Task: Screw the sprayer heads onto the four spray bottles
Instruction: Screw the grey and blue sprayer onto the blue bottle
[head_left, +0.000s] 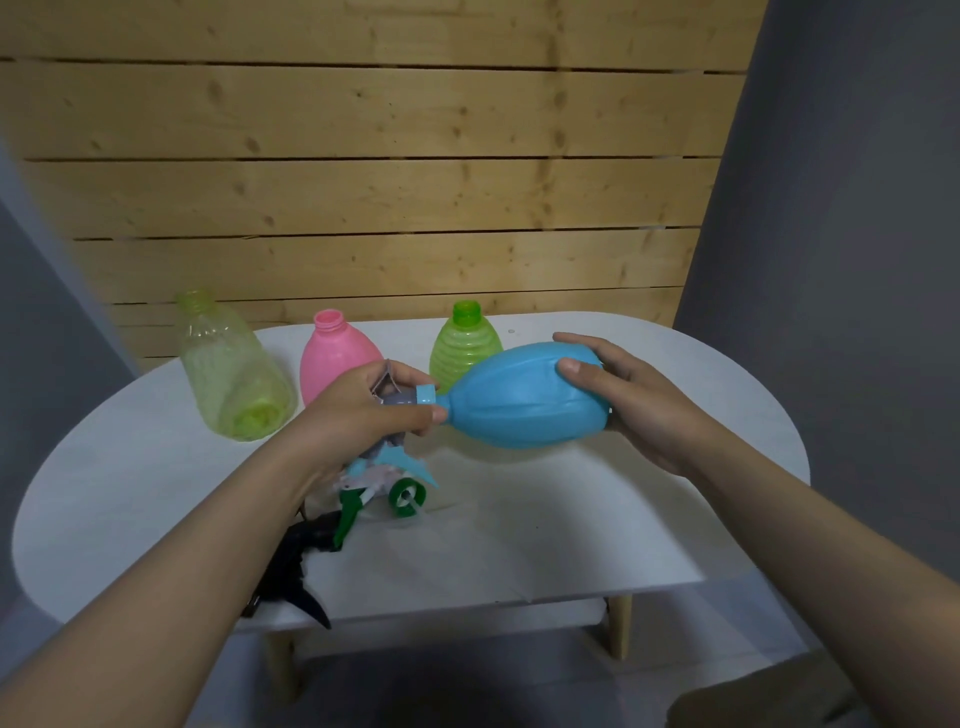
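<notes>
Four spray bottles are showing. The blue bottle (524, 397) is being held in the air above the white table (597, 519), lying on its side with its long axis running left to right, neck pointing left and base pointing right. The other three are standing upright with open necks along the far edge of the table: a clear yellow-green bottle (228, 371) at the left, a pink bottle (332, 358) in the middle, and a ribbed green bottle (462, 345) just behind the blue one.

Three sprayer heads can be counted for certain. The blue-collared sprayer head (402, 402) is sitting at the blue bottle's neck; how far it is threaded on cannot be told. A green sprayer head (400, 499) and a black sprayer head (296, 566) are lying near each other on the table below the left forearm, with pale, blurred parts between them and the hand.

The left hand (363, 410) is curling its fingers around the blue-collared sprayer head. The right hand (623, 400) is gripping the blue bottle's base, thumb lying across the rounded side. The hands are apart, one at each end of the bottle.
</notes>
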